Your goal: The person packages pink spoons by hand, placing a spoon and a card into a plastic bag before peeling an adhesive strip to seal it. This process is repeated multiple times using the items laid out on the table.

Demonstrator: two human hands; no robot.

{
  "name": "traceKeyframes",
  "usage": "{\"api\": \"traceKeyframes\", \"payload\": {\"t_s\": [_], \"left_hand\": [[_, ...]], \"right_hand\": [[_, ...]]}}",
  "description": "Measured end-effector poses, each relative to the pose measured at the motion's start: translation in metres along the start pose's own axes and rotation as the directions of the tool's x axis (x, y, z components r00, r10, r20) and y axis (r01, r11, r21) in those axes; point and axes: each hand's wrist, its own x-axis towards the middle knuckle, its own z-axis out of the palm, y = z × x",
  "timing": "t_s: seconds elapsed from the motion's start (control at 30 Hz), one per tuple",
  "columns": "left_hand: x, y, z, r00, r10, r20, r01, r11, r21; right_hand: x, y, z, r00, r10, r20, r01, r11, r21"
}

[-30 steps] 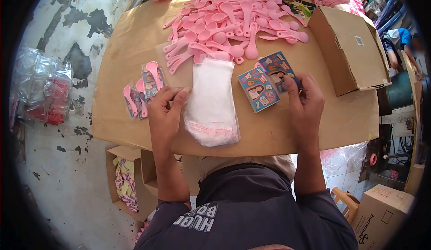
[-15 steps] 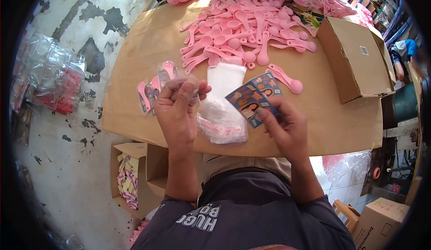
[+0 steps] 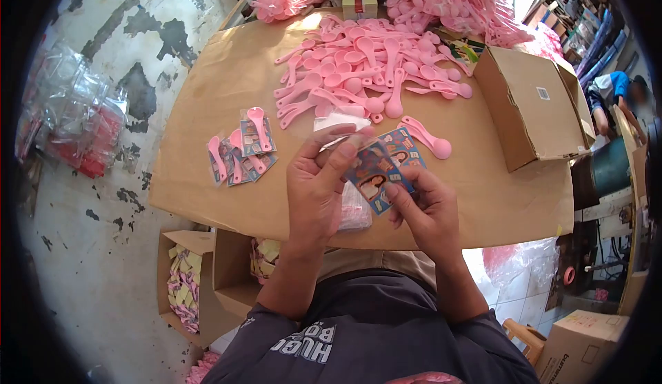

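Head view: picture card (image 3: 376, 177) between both hands; yellow-pink packets (image 3: 181, 289) in floor box (image 3: 200, 243).

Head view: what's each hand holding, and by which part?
Right hand pinches the printed card at its lower edge. Left hand pinches a clear plastic bag at its top.

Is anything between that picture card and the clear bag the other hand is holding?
Nothing visible. The right hand holds the picture card right against the clear bag pinched in the left hand; only their own fingers surround it.
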Motion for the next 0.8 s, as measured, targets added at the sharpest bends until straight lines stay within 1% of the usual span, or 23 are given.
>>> {"api": "traceKeyframes", "payload": {"t_s": [0.07, 0.13, 0.2, 0.27, 0.33, 0.37, 0.43, 0.47, 0.53, 0.63, 0.67, 0.73, 0.77, 0.8], "left_hand": [[-0.002, 0.001, 0.004, 1.0, -0.013, 0.012, 0.013, 1.0, -0.002], [-0.004, 0.001, 0.008, 0.998, -0.05, 0.039, 0.05, 0.999, -0.01], [-0.005, -0.002, 0.008, 0.998, -0.042, 0.044, 0.042, 0.999, -0.002], [-0.005, -0.005, 0.006, 0.998, -0.034, 0.049, 0.034, 0.999, 0.004], [-0.004, -0.007, 0.003, 1.0, 0.013, 0.006, -0.013, 0.999, 0.047], [-0.004, -0.007, 0.004, 1.0, 0.012, 0.007, -0.012, 0.999, 0.044], [-0.005, -0.008, 0.005, 0.999, 0.005, 0.037, -0.002, 0.998, -0.059], [-0.005, -0.009, 0.005, 0.999, 0.002, 0.038, 0.0, 0.998, -0.064], [-0.004, -0.01, 0.004, 0.997, -0.05, 0.065, 0.062, 0.981, -0.182], [-0.004, -0.005, 0.002, 0.996, -0.074, 0.057, 0.085, 0.973, -0.214], [-0.004, -0.006, 0.004, 0.996, -0.073, 0.057, 0.083, 0.973, -0.213], [-0.005, -0.009, 0.009, 0.999, 0.024, -0.031, -0.026, 0.998, -0.06], [-0.004, -0.009, 0.008, 0.999, 0.024, -0.03, -0.026, 0.998, -0.057], [-0.004, -0.009, 0.006, 1.0, 0.027, -0.015, -0.027, 1.0, -0.016]], "right_hand": [[0.0, -0.001, -0.003, 0.993, 0.058, 0.098, -0.052, 0.997, -0.062], [0.001, -0.001, -0.005, 0.994, 0.057, 0.097, -0.055, 0.998, -0.029], [0.002, -0.001, -0.005, 0.995, 0.052, 0.085, -0.053, 0.999, 0.004], [0.003, 0.0, -0.003, 0.999, -0.03, -0.036, 0.033, 0.997, 0.068], [0.002, 0.001, -0.006, 0.998, -0.041, -0.057, 0.045, 0.996, 0.076], [0.001, 0.001, -0.008, 0.996, -0.048, -0.075, 0.054, 0.995, 0.081], [0.0, 0.002, -0.009, 0.996, -0.041, -0.083, 0.049, 0.995, 0.087], [-0.001, 0.002, -0.01, 0.995, -0.035, -0.089, 0.043, 0.994, 0.098], [-0.002, 0.002, -0.011, 0.995, -0.039, -0.089, 0.047, 0.994, 0.099], [-0.002, 0.003, -0.014, 0.996, -0.041, -0.079, 0.049, 0.994, 0.096], [-0.003, 0.004, -0.015, 0.997, -0.039, -0.073, 0.045, 0.995, 0.091], [-0.004, 0.003, -0.015, 0.997, -0.037, -0.07, 0.043, 0.995, 0.093], [-0.004, 0.003, -0.015, 0.997, -0.035, -0.071, 0.041, 0.995, 0.095], [-0.004, 0.003, -0.015, 0.997, -0.035, -0.073, 0.042, 0.994, 0.099]]}}
